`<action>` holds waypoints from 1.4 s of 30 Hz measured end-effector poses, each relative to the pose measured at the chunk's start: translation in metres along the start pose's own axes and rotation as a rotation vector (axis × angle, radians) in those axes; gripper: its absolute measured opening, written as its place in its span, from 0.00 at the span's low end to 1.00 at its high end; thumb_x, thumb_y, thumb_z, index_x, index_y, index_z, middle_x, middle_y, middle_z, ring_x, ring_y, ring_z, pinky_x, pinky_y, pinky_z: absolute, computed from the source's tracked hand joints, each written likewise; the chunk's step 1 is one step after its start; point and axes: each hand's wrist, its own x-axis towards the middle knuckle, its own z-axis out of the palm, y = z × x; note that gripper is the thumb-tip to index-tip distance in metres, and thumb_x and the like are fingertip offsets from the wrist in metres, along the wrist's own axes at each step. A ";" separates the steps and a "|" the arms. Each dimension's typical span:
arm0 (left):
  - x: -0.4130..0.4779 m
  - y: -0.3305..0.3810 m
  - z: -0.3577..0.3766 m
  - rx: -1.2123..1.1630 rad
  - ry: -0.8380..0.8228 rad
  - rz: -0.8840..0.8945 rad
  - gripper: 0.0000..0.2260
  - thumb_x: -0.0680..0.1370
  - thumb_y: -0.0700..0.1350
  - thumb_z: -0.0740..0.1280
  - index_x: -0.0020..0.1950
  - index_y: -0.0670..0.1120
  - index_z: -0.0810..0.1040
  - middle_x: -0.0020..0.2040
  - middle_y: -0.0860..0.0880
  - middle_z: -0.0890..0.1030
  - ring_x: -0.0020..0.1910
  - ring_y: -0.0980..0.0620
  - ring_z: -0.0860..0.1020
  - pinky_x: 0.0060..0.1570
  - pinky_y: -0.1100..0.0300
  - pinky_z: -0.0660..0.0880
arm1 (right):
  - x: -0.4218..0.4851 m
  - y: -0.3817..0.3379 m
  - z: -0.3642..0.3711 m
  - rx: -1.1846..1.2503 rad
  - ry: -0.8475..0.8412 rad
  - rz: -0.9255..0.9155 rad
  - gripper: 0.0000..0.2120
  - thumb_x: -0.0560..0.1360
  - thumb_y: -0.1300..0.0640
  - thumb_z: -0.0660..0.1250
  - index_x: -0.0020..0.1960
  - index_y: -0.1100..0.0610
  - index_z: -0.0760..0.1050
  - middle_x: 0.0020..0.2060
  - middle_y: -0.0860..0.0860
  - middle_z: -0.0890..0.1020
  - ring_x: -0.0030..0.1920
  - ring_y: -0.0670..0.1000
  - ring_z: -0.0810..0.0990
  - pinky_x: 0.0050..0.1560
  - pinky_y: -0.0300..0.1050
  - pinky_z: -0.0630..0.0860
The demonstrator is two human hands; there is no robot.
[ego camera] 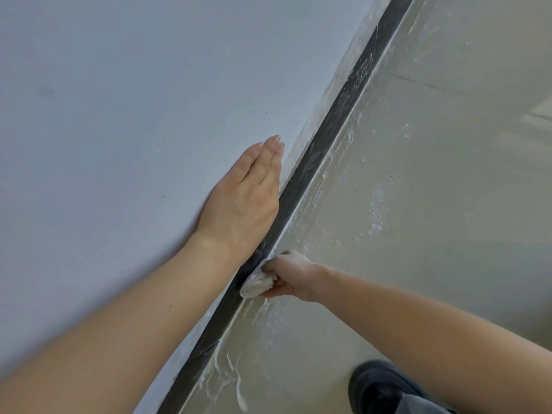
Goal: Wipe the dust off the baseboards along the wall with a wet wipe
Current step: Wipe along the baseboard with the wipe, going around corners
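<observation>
A dark grey baseboard [331, 127] runs diagonally from lower left to upper right where the pale wall [119, 100] meets the floor. White dust and streaks speckle its upper stretch. My right hand [291, 276] grips a folded white wet wipe [257, 283] and holds it against the baseboard near the middle of the frame. My left hand [248, 192] lies flat on the wall just above the baseboard, fingers straight and together, pointing up along it.
The beige floor [433, 189] to the right carries white dust patches and smears beside the baseboard. A dark shoe [379, 386] and a grey trouser leg [424, 406] stand at the bottom right, close to my right forearm.
</observation>
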 end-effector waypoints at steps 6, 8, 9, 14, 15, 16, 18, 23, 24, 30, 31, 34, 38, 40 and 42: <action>-0.003 -0.001 -0.009 0.102 -0.081 0.032 0.29 0.73 0.36 0.32 0.74 0.32 0.48 0.77 0.40 0.52 0.76 0.42 0.50 0.72 0.49 0.42 | -0.016 -0.041 -0.012 0.237 0.087 -0.093 0.08 0.76 0.70 0.57 0.52 0.69 0.72 0.45 0.66 0.79 0.35 0.61 0.81 0.35 0.51 0.83; -0.002 -0.001 -0.010 0.092 -0.130 0.030 0.30 0.73 0.36 0.32 0.75 0.34 0.47 0.77 0.41 0.50 0.76 0.43 0.48 0.70 0.49 0.39 | -0.027 -0.063 -0.029 0.229 0.093 -0.164 0.07 0.76 0.71 0.57 0.50 0.69 0.72 0.45 0.67 0.79 0.36 0.61 0.82 0.35 0.52 0.83; -0.001 -0.001 -0.012 0.077 -0.152 0.028 0.30 0.72 0.36 0.32 0.75 0.35 0.46 0.78 0.42 0.49 0.76 0.43 0.47 0.70 0.49 0.38 | -0.033 -0.074 -0.039 0.232 0.106 -0.209 0.06 0.76 0.71 0.57 0.49 0.69 0.72 0.45 0.67 0.79 0.37 0.61 0.82 0.35 0.51 0.83; 0.004 -0.004 -0.026 -0.026 -0.321 0.042 0.28 0.71 0.35 0.30 0.72 0.33 0.32 0.76 0.41 0.35 0.74 0.43 0.35 0.68 0.51 0.31 | -0.054 -0.117 -0.101 0.431 0.260 -0.471 0.06 0.78 0.66 0.58 0.48 0.66 0.73 0.47 0.63 0.80 0.38 0.57 0.83 0.36 0.46 0.83; 0.004 -0.005 -0.027 -0.039 -0.335 0.043 0.27 0.73 0.36 0.33 0.71 0.33 0.30 0.76 0.41 0.34 0.74 0.43 0.34 0.69 0.51 0.31 | -0.057 -0.118 -0.110 0.455 0.293 -0.487 0.06 0.78 0.64 0.59 0.48 0.65 0.74 0.48 0.63 0.80 0.38 0.56 0.84 0.35 0.46 0.83; 0.004 -0.005 -0.027 -0.050 -0.339 0.035 0.26 0.75 0.37 0.35 0.71 0.33 0.29 0.75 0.41 0.33 0.74 0.43 0.33 0.69 0.51 0.31 | -0.058 -0.116 -0.117 0.451 0.320 -0.478 0.07 0.78 0.63 0.59 0.50 0.64 0.75 0.49 0.63 0.81 0.38 0.56 0.84 0.34 0.45 0.83; 0.005 -0.005 -0.027 -0.084 -0.330 -0.004 0.25 0.79 0.39 0.40 0.71 0.34 0.29 0.75 0.41 0.33 0.74 0.43 0.33 0.69 0.51 0.31 | -0.057 -0.103 -0.120 0.382 0.322 -0.408 0.10 0.77 0.62 0.60 0.55 0.65 0.75 0.50 0.63 0.81 0.36 0.57 0.85 0.33 0.45 0.82; 0.021 0.006 -0.030 -0.181 -0.313 -0.163 0.29 0.81 0.45 0.47 0.73 0.36 0.33 0.75 0.42 0.32 0.73 0.43 0.32 0.68 0.49 0.29 | -0.046 -0.059 -0.081 0.134 0.146 -0.155 0.10 0.76 0.63 0.64 0.57 0.65 0.70 0.52 0.65 0.80 0.42 0.60 0.85 0.41 0.50 0.83; 0.026 0.008 -0.031 -0.192 -0.306 -0.193 0.30 0.81 0.46 0.48 0.72 0.36 0.31 0.75 0.42 0.32 0.73 0.43 0.31 0.67 0.49 0.29 | -0.042 -0.060 -0.074 0.150 0.118 -0.134 0.12 0.76 0.63 0.65 0.58 0.65 0.71 0.51 0.65 0.81 0.42 0.60 0.85 0.42 0.51 0.83; 0.038 0.023 -0.025 -0.241 -0.178 -0.352 0.30 0.74 0.38 0.42 0.71 0.37 0.29 0.77 0.46 0.36 0.72 0.48 0.30 0.67 0.49 0.26 | -0.041 -0.143 -0.074 0.123 0.167 -0.225 0.14 0.78 0.65 0.58 0.62 0.66 0.71 0.56 0.64 0.79 0.47 0.60 0.83 0.37 0.49 0.83; 0.037 0.026 -0.019 -0.236 -0.119 -0.366 0.30 0.75 0.38 0.44 0.73 0.38 0.32 0.78 0.47 0.40 0.74 0.48 0.33 0.68 0.50 0.28 | -0.047 -0.155 -0.079 0.097 0.168 -0.268 0.16 0.78 0.65 0.56 0.65 0.65 0.69 0.59 0.63 0.77 0.52 0.60 0.82 0.33 0.47 0.82; 0.034 0.030 -0.004 -0.237 -0.020 -0.397 0.29 0.75 0.37 0.45 0.76 0.38 0.43 0.78 0.48 0.51 0.76 0.48 0.42 0.73 0.53 0.35 | -0.062 -0.177 -0.099 0.103 0.181 -0.328 0.15 0.79 0.67 0.56 0.64 0.67 0.70 0.59 0.64 0.77 0.55 0.60 0.81 0.32 0.45 0.81; 0.038 0.027 0.001 -0.261 -0.009 -0.400 0.28 0.75 0.38 0.47 0.76 0.39 0.48 0.78 0.48 0.51 0.76 0.50 0.38 0.73 0.54 0.34 | -0.081 -0.197 -0.135 0.242 0.266 -0.438 0.06 0.78 0.68 0.59 0.47 0.68 0.74 0.46 0.63 0.81 0.38 0.56 0.84 0.39 0.47 0.83; 0.037 0.027 0.002 -0.263 -0.013 -0.403 0.28 0.75 0.39 0.46 0.76 0.39 0.46 0.78 0.47 0.49 0.76 0.49 0.38 0.73 0.54 0.33 | -0.083 -0.199 -0.154 0.450 0.294 -0.558 0.09 0.78 0.68 0.60 0.54 0.71 0.75 0.49 0.65 0.82 0.41 0.58 0.85 0.37 0.47 0.83; 0.037 0.028 0.003 -0.264 -0.007 -0.407 0.27 0.76 0.40 0.44 0.76 0.38 0.46 0.78 0.47 0.48 0.76 0.49 0.39 0.73 0.53 0.33 | -0.082 -0.192 -0.169 0.530 0.331 -0.627 0.12 0.77 0.65 0.60 0.58 0.69 0.74 0.51 0.64 0.81 0.42 0.59 0.85 0.35 0.47 0.83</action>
